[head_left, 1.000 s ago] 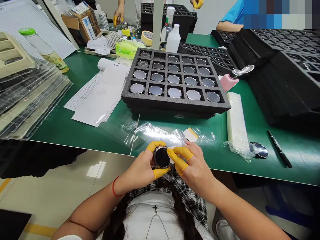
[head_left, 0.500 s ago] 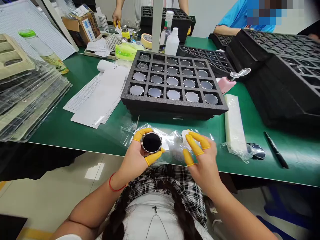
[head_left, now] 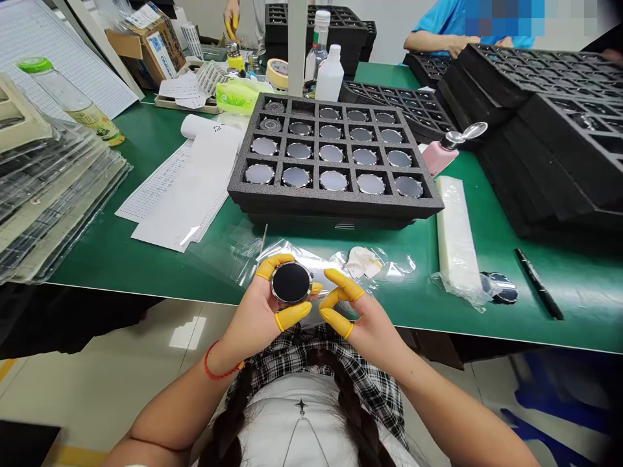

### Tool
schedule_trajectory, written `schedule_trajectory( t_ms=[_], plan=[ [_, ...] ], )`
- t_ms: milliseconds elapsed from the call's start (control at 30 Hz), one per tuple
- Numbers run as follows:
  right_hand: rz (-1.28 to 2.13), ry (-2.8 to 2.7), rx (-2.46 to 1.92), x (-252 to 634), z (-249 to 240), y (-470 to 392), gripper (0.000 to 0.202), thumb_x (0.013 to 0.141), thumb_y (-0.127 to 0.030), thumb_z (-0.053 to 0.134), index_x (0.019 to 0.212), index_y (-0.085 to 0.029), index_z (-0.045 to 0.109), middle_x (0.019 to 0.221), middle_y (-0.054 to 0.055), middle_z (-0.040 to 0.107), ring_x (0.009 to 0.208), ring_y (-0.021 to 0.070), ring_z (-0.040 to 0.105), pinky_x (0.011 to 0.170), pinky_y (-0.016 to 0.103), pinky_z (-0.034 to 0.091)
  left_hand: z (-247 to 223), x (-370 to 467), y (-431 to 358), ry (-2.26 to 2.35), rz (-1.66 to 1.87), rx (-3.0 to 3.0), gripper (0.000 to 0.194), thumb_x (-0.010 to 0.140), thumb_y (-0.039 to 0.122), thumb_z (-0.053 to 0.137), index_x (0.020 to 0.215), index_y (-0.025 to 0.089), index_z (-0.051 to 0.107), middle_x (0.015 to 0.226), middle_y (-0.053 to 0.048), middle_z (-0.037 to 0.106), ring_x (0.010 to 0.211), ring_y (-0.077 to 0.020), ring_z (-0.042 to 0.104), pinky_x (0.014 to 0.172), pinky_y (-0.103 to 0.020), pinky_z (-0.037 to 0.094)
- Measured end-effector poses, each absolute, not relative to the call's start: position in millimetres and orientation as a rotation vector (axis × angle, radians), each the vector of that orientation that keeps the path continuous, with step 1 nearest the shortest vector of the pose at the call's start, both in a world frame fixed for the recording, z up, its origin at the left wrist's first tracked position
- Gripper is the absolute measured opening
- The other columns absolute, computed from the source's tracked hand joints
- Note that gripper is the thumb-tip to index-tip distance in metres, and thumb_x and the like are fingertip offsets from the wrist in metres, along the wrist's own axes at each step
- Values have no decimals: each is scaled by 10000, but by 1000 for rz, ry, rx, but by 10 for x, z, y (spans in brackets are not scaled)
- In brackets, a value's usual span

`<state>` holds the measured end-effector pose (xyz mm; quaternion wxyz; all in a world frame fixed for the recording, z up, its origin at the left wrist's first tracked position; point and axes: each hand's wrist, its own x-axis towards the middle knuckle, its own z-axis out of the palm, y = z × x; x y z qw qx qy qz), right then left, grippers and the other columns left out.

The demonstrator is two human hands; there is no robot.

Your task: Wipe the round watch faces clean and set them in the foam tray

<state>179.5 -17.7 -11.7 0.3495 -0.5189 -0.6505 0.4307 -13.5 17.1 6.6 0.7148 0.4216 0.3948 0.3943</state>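
I grasp a round, black-faced watch [head_left: 291, 283] in my left hand [head_left: 254, 316], between thumb [head_left: 293, 316] and fingers [head_left: 273, 264]; right hand [head_left: 372, 327] released.

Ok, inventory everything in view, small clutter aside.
watch head: 1, black, left hand
tray: 1, dark grey, centre
round pieces: 19, mostly grey, in tray
crumpled piece: 1, white, tray's near side
block: 1, white, right of tray
disc: 1, dark, beside block
marker: 1, black, right
small bottle: 1, pink, behind block
squeeze bottle: 1, white, behind tray
drink bottle: 1, clear, left
papers: several, white, left of tray
plastic trays: several, clear, left
foam stacks: several, black, right
table: 1, green, beneath
co-workers: at least 2, one in blue, back
left hand: 1, yellow-tipped, holding watch head
right hand: 1, yellow-tipped, beside it
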Motion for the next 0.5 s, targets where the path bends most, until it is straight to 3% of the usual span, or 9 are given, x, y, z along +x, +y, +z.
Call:
schedule_trajectory(
  t_ms=[133, 233, 500],
  plan=[
    [893, -1772, -1340, 1815, -88, -218, 473, 890, -190, 576, 1335, -281, 445, 887, -8, 696, 879, 191, 639, 860, 381, 495, 103, -119, 171, 883, 826, 870, 602, 728, 172, 789, 1188, 244, 407, 1067, -18, 676, 914, -200, 750, 854, -274, 574],
    [671, -1880, -1300, 1811, -66, -225, 408, 896, -140, 559, 1269, -288, 478, 883, 2, 696, 843, 199, 626, 786, 364, 496, 125, -123, 175, 906, 764, 874, 566, 739, 173, 776, 1178, 248, 426, 988, 20, 665, 895, -192, 753, 815, -247, 574],
    [370, -2052, -1304, 1804, -26, -222, 107, 908, -135, 551, 950, -233, 565, 791, 25, 659, 753, 197, 573, 737, 352, 464, 105, -158, 155, 1016, 672, 979, 573, 750, 191, 761, 1215, 256, 433, 965, 9, 692, 908, -181, 733, 754, -225, 566]
  ],
)
